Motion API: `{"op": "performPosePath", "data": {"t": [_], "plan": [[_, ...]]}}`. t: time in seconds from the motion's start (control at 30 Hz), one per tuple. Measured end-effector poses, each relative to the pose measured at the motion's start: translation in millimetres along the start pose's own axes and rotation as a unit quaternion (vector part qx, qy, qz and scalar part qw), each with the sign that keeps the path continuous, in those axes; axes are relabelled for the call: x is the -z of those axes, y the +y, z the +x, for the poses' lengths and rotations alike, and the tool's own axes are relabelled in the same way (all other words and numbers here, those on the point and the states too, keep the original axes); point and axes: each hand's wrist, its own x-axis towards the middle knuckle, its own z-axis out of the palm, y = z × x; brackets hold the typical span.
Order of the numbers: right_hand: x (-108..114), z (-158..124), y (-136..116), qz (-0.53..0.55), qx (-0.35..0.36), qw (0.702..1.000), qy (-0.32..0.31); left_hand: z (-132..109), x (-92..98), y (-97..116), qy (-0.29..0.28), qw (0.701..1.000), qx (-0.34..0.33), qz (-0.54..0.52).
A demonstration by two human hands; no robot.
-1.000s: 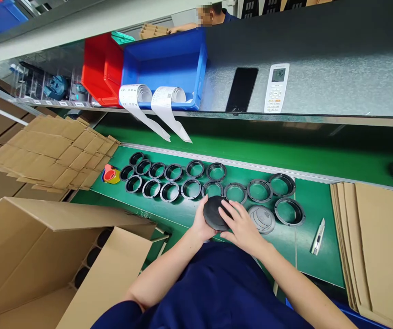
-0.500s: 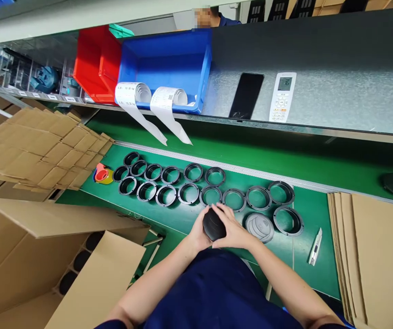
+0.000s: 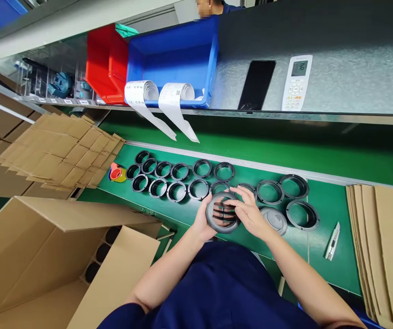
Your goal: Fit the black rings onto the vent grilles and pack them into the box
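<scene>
A round grey air vent (image 3: 223, 214) is in front of my body, its slats turned open so that fingers show through the gaps. My left hand (image 3: 201, 222) is closed around its left side and underside. From the right, my right hand (image 3: 250, 212) has its fingers on the slats and the rim. Beside that hand, partly covered by it, a second grey vent (image 3: 274, 221) with closed slats lies on the green table (image 3: 319, 246). Behind my hands stand several black rings, among them a large ring (image 3: 303, 215) and another ring (image 3: 270, 192).
Right of the rings lie a utility knife (image 3: 332, 241) and cardboard sheets (image 3: 388, 246). An open carton (image 3: 42, 256) with dark round parts stands at left, near stacked cardboard (image 3: 66, 151). The shelf above holds a blue bin (image 3: 175, 59), phone (image 3: 257, 85) and remote (image 3: 297, 83). Someone is behind it.
The vent in my hands has been turned from a dark, closed side view to face me with its slats open. My right fingers have moved onto the slats. The view has shifted slightly.
</scene>
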Motion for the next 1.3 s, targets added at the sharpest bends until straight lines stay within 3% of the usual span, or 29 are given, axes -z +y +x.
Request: {"op": "performPosePath", "data": {"t": [0.23, 0.43, 0.57, 0.67, 0.77, 0.83, 0.9, 1.0, 1.17, 1.3], "plan": [[11, -8, -6, 0.045, -0.032, 0.998, 0.022, 5, -8.1, -12, -0.049, 0.997, 0.029, -0.057], [17, -26, -8, 0.041, -0.028, 0.998, 0.032, 9, -10.5, -20, -0.007, 0.998, 0.029, -0.060], [6, -44, -8, -0.068, 0.030, 0.995, -0.072, 15, 5.1, -24, 0.061, 0.995, 0.063, -0.048], [-8, -53, -2, -0.090, -0.014, 0.985, -0.144, 23, 20.1, -33, 0.125, 0.987, 0.101, 0.012], [-22, -50, 13, -0.045, -0.083, 0.978, -0.188, 30, 29.3, -41, 0.121, 0.984, 0.127, 0.035], [-29, -40, 30, -0.042, -0.104, 0.977, -0.182, 31, 33.5, -41, 0.121, 0.984, 0.126, 0.043], [-33, -26, 53, -0.108, -0.141, 0.977, -0.117, 30, 39.3, -36, 0.149, 0.980, 0.109, 0.070], [-34, -4, 93, -0.254, -0.197, 0.946, -0.027, 24, 53.6, -24, 0.164, 0.977, 0.084, 0.102], [-46, -1, 137, -0.341, -0.173, 0.922, -0.064, 7, 86.2, -11, 0.164, 0.982, 0.072, 0.066], [-58, -15, 137, -0.336, -0.156, 0.927, -0.063, -9, 114.0, -7, 0.203, 0.977, 0.058, 0.038]]}}
